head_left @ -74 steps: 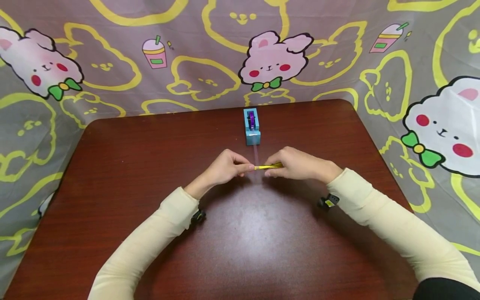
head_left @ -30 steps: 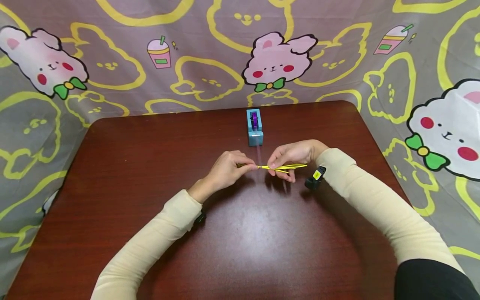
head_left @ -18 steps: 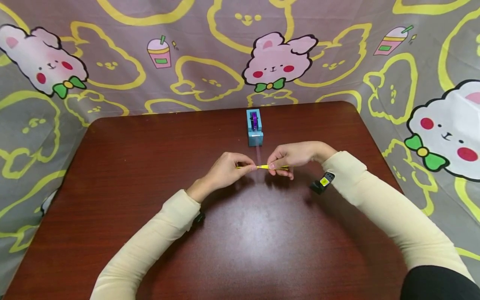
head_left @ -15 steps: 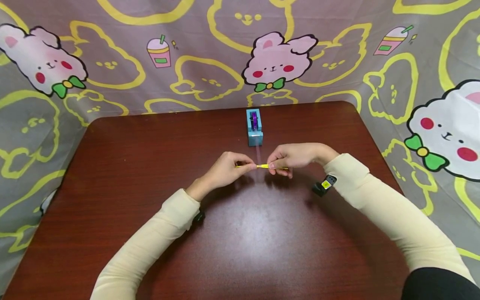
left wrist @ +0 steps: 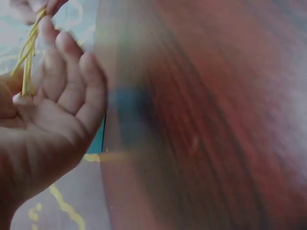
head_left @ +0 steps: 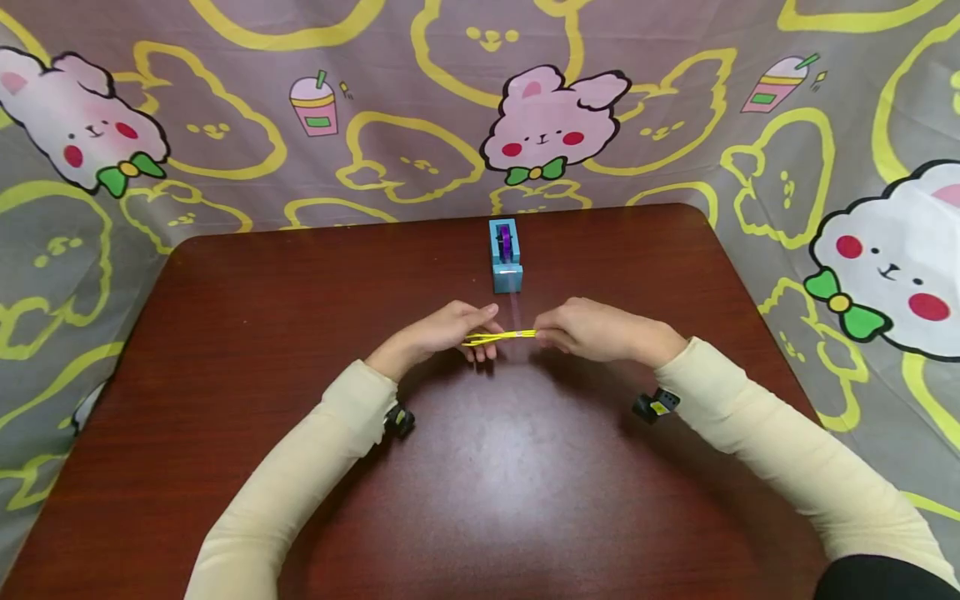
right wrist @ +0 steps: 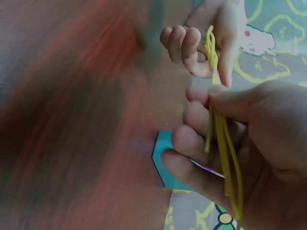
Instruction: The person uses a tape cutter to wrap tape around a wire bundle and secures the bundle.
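Observation:
A bundle of thin yellow strands (head_left: pixel 492 338), drawn together at its middle, stretches between the two hands above the table. My right hand (head_left: pixel 596 329) pinches it between thumb and fingertips; in the right wrist view, loose strands (right wrist: pixel 224 153) trail down along the palm. The left hand (head_left: pixel 442 327) is beside the other end, its thumb lifted and fingers relaxed. Seen from the left wrist, the splayed strands (left wrist: pixel 29 62) pass in front of that hand's fingers. A clear tape strip (head_left: pixel 514 307) runs from the blue tape dispenser (head_left: pixel 507 282) toward the bundle's middle.
The dispenser carries a purple-cored tape roll (head_left: pixel 505 242) and stands beyond the hands, near the far edge of the brown table (head_left: pixel 337 275). A patterned cloth (head_left: pixel 420 158) hangs around the back and sides.
My left hand has released its pinch, raised its thumb and shifted slightly left, baring the bundle's left end. The right hand has rolled over and keeps its pinch.

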### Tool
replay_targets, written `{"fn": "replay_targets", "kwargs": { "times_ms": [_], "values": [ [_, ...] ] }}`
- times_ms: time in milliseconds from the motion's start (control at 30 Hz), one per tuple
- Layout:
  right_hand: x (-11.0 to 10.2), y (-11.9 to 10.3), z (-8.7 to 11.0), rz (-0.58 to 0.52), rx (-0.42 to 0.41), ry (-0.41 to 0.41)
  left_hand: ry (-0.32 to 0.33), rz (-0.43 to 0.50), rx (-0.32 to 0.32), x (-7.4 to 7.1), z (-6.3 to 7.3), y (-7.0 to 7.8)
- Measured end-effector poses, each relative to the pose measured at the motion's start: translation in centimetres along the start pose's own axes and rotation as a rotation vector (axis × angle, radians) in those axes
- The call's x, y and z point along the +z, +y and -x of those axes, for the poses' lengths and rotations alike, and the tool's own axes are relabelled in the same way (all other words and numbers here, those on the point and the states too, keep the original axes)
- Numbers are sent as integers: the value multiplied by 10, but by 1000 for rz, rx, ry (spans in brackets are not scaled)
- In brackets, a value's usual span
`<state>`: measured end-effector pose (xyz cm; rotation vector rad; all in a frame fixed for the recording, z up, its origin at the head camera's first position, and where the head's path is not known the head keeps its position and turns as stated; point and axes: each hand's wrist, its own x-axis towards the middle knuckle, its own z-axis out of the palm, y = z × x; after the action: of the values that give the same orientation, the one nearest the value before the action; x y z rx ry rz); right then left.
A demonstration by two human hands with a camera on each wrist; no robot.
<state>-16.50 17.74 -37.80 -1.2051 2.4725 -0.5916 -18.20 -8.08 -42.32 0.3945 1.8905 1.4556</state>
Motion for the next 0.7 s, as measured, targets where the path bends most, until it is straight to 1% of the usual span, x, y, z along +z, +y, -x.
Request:
{"fn": "replay_targets", "kwargs": {
  "times_ms": [100,167,233,333,400,567,700],
  "values": [
    [6,-1,2,123,-36,91,-85,73,-117,-4,-3,0],
    [9,-1,3,193,-50,141,-136,110,-166,-6,-5,1],
    [12,0,4,233,-50,177,-170,139,-196,-8,-7,1],
    [15,0,6,281,-49,223,-197,164,-216,-9,-8,2],
    [18,1,6,320,-63,256,-207,173,-224,-9,-9,2],
    [24,4,7,454,-135,321,-226,187,-228,-8,-11,2],
    [28,6,8,533,-174,345,-230,175,-218,-8,-12,2]
  ]
}}
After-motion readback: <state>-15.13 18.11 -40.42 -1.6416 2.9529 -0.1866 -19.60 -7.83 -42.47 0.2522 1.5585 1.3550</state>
